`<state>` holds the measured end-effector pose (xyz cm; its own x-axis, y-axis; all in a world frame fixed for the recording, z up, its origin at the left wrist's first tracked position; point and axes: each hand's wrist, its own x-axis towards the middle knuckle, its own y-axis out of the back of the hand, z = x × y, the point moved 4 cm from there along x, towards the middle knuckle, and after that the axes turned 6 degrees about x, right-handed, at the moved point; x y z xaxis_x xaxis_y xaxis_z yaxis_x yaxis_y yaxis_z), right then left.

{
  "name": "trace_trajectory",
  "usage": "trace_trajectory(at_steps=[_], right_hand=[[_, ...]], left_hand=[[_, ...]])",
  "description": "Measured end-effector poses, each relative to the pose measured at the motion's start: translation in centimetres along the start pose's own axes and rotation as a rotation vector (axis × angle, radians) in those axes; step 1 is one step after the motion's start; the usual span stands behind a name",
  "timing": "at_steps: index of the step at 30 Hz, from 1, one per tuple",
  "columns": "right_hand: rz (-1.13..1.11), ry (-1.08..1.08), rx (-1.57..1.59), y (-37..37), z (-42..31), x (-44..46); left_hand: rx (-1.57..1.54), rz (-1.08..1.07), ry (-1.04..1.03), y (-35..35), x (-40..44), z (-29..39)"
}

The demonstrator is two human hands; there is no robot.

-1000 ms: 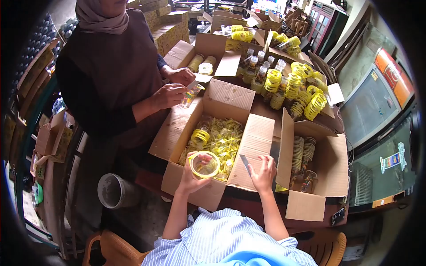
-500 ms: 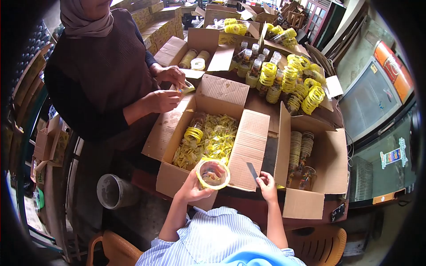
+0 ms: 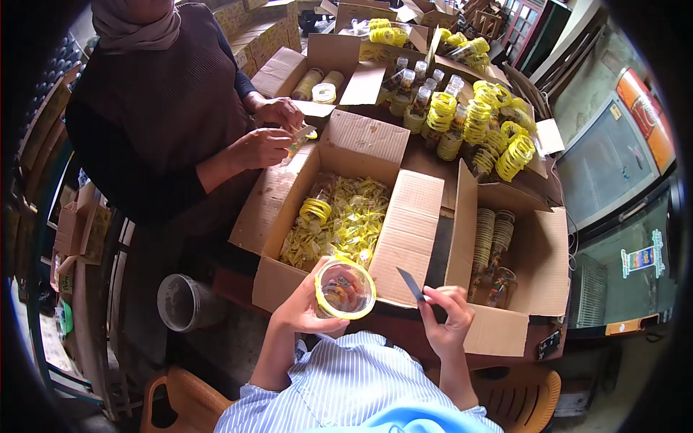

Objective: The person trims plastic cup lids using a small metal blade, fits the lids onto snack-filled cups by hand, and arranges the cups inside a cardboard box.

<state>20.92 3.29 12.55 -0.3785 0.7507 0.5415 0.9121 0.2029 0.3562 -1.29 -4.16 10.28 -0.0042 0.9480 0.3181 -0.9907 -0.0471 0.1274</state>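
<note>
My left hand [image 3: 297,309] is wrapped round a clear plastic cup [image 3: 346,315] with a yellow rim, its open end facing me. Through it, coloured printing or contents show, but I cannot tell which. Between the thumb and fingers of my right hand [image 3: 449,317] is a thin, dark flat blade [image 3: 409,283], pointing up and left, apart from the cup. Just beyond the cup stands an open cardboard box [image 3: 281,280] holding many yellow plastic scraps [image 3: 354,216]. Several yellow-rimmed rings or cups [image 3: 315,209] lie stacked on the scraps.
Across to the left, a co-worker's hands [image 3: 268,144] hold a small blade and a cup. Right of me, a cardboard box [image 3: 538,263] contains stacked cups [image 3: 484,242]. Yellow-rimmed cup stacks [image 3: 476,123] crowd the table's far side. A bucket [image 3: 180,303] stands lower left.
The cup has tilted, turning its open end more towards me. My right hand has moved slightly right and nearer with the blade. The co-worker's hands have shifted at their cup.
</note>
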Motion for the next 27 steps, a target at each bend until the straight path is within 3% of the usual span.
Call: trace_trajectory(at_steps=[3,8,27], right_hand=[[-0.126,0.371,-0.339,-0.6,-2.4,2.3],[-0.281,0.683,-0.577,-1.0,-3.5,3.5],[-0.324,0.901,-0.647,-1.4,-4.2,3.9]], left_hand=[[0.112,-0.091,-0.002,0.3,0.3,1.2],[-0.046,-0.139,0.066,0.6,0.0,1.9],[-0.093,-0.174,0.114,0.9,0.8,2.8]])
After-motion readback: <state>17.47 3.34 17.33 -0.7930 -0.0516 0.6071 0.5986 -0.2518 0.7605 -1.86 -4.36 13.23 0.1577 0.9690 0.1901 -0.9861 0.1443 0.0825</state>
